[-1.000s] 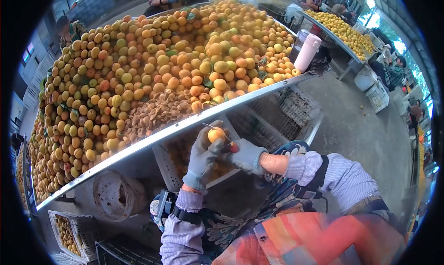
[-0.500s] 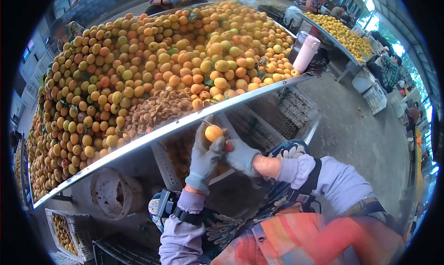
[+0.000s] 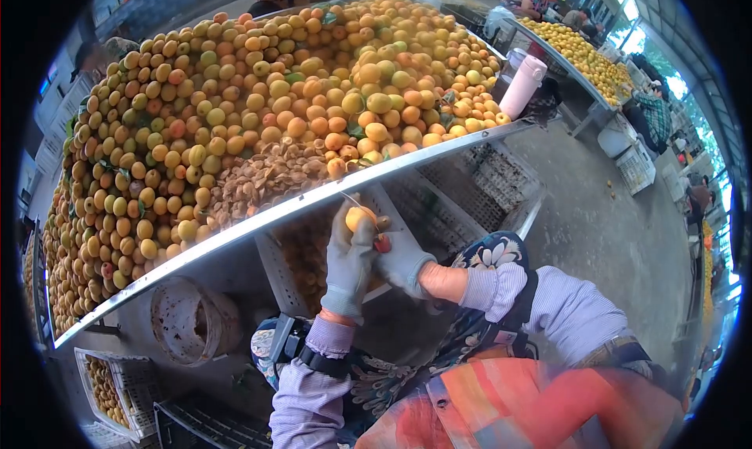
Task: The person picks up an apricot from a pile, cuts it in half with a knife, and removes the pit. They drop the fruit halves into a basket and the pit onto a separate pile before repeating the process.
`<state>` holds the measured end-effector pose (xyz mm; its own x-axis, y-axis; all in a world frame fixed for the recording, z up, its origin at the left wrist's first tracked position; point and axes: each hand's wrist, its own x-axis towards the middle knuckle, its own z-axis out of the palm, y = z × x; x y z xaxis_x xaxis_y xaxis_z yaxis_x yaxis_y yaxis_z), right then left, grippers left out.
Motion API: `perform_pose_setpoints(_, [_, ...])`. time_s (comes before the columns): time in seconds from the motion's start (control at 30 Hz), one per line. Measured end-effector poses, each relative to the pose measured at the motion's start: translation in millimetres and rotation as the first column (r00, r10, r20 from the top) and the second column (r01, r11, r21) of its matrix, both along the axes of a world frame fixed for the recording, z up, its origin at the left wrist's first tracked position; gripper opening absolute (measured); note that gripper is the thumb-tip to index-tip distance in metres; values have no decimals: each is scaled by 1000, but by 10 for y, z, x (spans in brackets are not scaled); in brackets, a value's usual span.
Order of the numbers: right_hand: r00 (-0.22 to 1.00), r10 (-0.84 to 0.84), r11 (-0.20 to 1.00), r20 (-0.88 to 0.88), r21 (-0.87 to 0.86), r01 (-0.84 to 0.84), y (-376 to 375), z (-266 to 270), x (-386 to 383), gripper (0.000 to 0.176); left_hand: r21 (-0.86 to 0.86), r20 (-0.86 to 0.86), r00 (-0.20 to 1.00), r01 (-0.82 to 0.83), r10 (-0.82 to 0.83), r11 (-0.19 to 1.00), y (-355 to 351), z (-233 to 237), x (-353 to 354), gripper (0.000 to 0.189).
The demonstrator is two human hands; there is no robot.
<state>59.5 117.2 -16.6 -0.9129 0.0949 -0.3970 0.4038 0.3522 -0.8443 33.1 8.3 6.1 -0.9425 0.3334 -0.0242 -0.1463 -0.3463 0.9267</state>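
My left hand [image 3: 349, 253], in a grey glove, is closed around a yellow-orange apricot [image 3: 359, 216], its thumb across the lower side of the fruit. My right hand [image 3: 402, 259], gloved alike, is curled right beside it around a small tool with a red handle [image 3: 382, 244]. A thin metal strip [image 3: 350, 199] shows at the upper edge of the apricot. Most of the tool is hidden by the fingers. Both hands are just in front of the table's metal edge [image 3: 290, 204], above a crate [image 3: 282, 273] with fruit in it.
Apricots [image 3: 258, 96] are heaped on the table, with a pile of brown pits [image 3: 270, 179] near its edge. A pink flask [image 3: 523, 88] stands at the right corner. Below are a dirty bucket [image 3: 223, 324], a white crate of pits [image 3: 141, 394] and empty-looking crates [image 3: 509, 186]. Other people sit farther off.
The apricot has turned slightly in my left hand and the thumb now covers more of it. Both hands have shifted only a little, and the view has tilted slightly.
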Motion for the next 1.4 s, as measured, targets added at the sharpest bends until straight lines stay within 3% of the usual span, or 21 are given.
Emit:
perform_pose_setpoints(0.03, [998, -27, 999, -51, -20, 26, 53, -164, -40, 26, -45, -149, 987, -75, 68, 996, 18, -3, 2, 36])
perform_pose_setpoints(0.07, [994, -52, 998, -101, -41, 48, 67, -204, -62, 36, -43, -147, 987, -74, 67, 996, 18, -6, -21, 36])
perform_pose_setpoints(0.17, [998, -29, 999, -64, -19, 28, 86, -159, -33, 36, -152, -135, 989, -81, 60, 985, -4, -17, -82, 33])
perform_pose_setpoints(0.27, [996, -72, 993, -53, -94, 67, -32, -47, 9, 18, -76, 0, 1000, 9, -9, 997, -8, -37, -63, 32])
perform_pose_setpoints(0.33, [998, -59, 996, -32, -74, 57, -86, 27, 30, 18, 24, 171, 985, -7, 3, 1000, 17, -49, -53, 31])
perform_pose_setpoints(0.43, [997, -83, 995, 11, -63, 83, -138, -134, -22, 20, 9, 236, 972, 8, -10, 1000, 17, -123, -70, 31])
perform_pose_setpoints(0.57, [998, -57, 996, -14, -67, 56, -79, -31, 38, 23, 7, 255, 967, -8, 6, 1000, 34, -103, -53, 30])
perform_pose_setpoints(0.7, [999, -26, 999, -34, -25, 26, -54, 109, 68, 21, -134, 178, 984, 14, 11, 991, 49, -52, -61, 31])
perform_pose_setpoints(0.77, [962, -157, 929, 221, -297, 220, -109, 128, 72, 11, -187, 165, 986, 19, 12, 982, 30, -44, -53, 32])
perform_pose_setpoints(0.8, [962, -156, 929, 223, -297, 219, -92, 165, 84, 11, -137, 177, 984, 16, 9, 990, 22, -54, -47, 32])
perform_pose_setpoints(0.87, [935, 76, 872, 347, -478, 107, -40, 360, 86, 6, -91, 185, 983, 13, 4, 996, -7, -63, -60, 33])
perform_pose_setpoints(0.9, [914, 56, 845, 403, -506, 171, -46, 446, 92, 12, -22, 198, 979, 54, -48, 998, -28, -67, -74, 35])
perform_pose_setpoints(0.97, [922, 52, 857, 383, -492, 156, -31, 490, 113, 11, 51, 207, 973, 94, -103, 994, -47, -74, -85, 37])
perform_pose_setpoints(1.03, [932, 46, 866, 360, -479, 142, -20, 484, 151, 11, 31, -41, 989, 146, -145, 989, -65, -64, -107, 42])
perform_pose_setpoints(1.1, [996, -59, 902, 73, -423, 85, -36, 413, 215, 13, 65, -2, 997, 80, -81, 995, -53, -308, -196, 44])
perform_pose_setpoints(1.13, [996, -54, 903, 69, -422, 79, -2, 405, 210, 13, 99, 45, 999, 5, -9, 995, -49, -256, -224, 46])
perform_pose_setpoints(1.17, [978, -169, 870, 120, -448, 205, 50, 399, 217, 17, 63, 103, 992, 71, -77, 996, -137, -179, -199, 43])
perform_pose_setpoints(1.2, [944, -279, 820, 177, -468, 331, 96, 397, 232, 20, 65, 105, 992, 61, -68, 996, -154, -153, -193, 43])
perform_pose_setpoints(1.27, [915, -357, 786, 188, -468, 404, 202, 578, 156, 28, -54, 70, 997, 44, -40, 998, -131, -142, -171, 38])
perform_pose_setpoints(1.33, [947, -287, 704, 144, -639, 311, 332, 550, 84, 52, -55, -21, 1000, 8, -9, 998, -60, -202, -160, 35])
perform_pose_setpoints(1.4, [961, -264, 746, 77, -615, 254, 290, 514, 37, 50, -54, -118, 992, -39, 33, 998, -39, -228, -155, 33])
